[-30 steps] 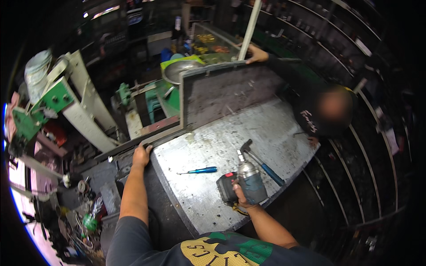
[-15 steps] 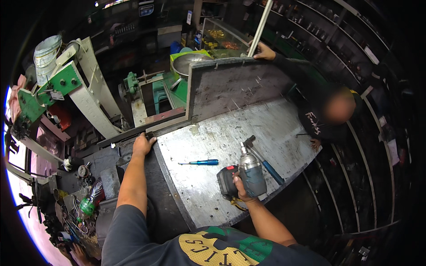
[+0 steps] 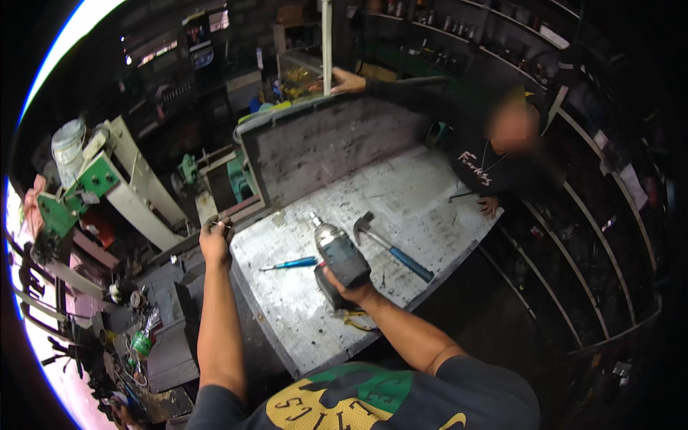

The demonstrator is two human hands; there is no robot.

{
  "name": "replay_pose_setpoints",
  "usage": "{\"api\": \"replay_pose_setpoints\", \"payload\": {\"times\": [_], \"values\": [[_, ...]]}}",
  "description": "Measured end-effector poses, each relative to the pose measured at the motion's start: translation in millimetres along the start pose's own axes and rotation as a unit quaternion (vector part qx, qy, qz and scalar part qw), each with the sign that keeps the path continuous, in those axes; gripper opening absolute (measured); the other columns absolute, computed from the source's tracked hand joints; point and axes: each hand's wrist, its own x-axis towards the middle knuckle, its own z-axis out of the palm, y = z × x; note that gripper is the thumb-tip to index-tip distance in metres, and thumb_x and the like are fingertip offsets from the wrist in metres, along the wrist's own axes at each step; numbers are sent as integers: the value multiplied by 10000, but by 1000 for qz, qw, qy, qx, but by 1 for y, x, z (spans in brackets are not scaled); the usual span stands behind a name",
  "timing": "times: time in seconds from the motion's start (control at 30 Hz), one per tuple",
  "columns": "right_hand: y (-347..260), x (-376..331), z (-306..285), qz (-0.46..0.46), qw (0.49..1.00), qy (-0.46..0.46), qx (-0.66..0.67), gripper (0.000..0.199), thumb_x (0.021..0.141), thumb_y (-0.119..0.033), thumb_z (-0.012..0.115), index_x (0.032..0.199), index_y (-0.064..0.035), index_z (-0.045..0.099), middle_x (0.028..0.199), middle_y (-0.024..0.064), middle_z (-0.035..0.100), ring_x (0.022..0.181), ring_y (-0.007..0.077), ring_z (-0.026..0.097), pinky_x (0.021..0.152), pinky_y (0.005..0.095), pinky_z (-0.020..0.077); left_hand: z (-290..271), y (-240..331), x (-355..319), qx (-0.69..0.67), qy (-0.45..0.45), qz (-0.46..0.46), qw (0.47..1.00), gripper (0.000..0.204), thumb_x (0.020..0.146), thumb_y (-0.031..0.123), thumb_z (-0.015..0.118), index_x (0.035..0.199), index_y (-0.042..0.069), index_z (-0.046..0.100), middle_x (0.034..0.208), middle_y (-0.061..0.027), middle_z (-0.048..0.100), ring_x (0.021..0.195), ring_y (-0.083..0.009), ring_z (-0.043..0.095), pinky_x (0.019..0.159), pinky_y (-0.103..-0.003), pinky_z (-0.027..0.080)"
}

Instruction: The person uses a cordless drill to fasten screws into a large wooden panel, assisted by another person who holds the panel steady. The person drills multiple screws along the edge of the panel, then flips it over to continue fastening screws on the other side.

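My right hand [image 3: 342, 289] grips a grey and black cordless drill [image 3: 337, 252], its chuck pointing up and away over a large scuffed metal sheet [image 3: 401, 201]. My left hand [image 3: 216, 240] is raised at the sheet's left corner, its fingers pinched on a small screw-like piece [image 3: 217, 224]. A blue-handled screwdriver [image 3: 292, 264] lies on the sheet between my hands. A hammer with a blue handle [image 3: 392, 247] lies just right of the drill. The sheet's far side is bent upright into a wall [image 3: 333, 147].
Another person in a dark shirt [image 3: 494, 161] leans over the far right corner, one hand [image 3: 347, 81] on the upright wall's top, the other hand [image 3: 489, 206] on the sheet's edge. A green and white machine [image 3: 107, 186] stands left. Dark shelves [image 3: 602, 215] line the right.
My left hand has lifted off the sheet's corner and now pinches a small piece. The drill has tipped from standing upright to pointing away across the sheet. The view has shifted.
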Motion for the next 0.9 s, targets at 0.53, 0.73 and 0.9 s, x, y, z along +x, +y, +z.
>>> {"api": "replay_pose_setpoints", "payload": {"times": [0.53,0.73,0.9], "values": [[43,-54,-323,16,956,-18,291,500,858,-40,746,1342,28,642,969,67,727,845,152,683,817,318,555,413,-4,-313,-222,-292,-155,918,276,1014,155,739,1254,132,605,1141,-132,736,1059,-277,713,931,-428,573],[98,-96,-398,225,881,2,415,509,876,-124,710,1332,39,554,849,87,659,689,127,606,666,281,512,496,-45,-338,-203,-296,-212,909,324,1012,177,749,1287,144,582,1184,-111,738,1101,-251,721,984,-429,580],[149,-112,-422,264,857,-5,443,448,935,-190,631,1307,49,558,876,92,625,766,183,603,830,365,527,549,-72,-335,-129,-320,-203,916,434,1032,167,714,1388,26,510,1222,-186,715,1154,-278,693,997,-433,587]]}}
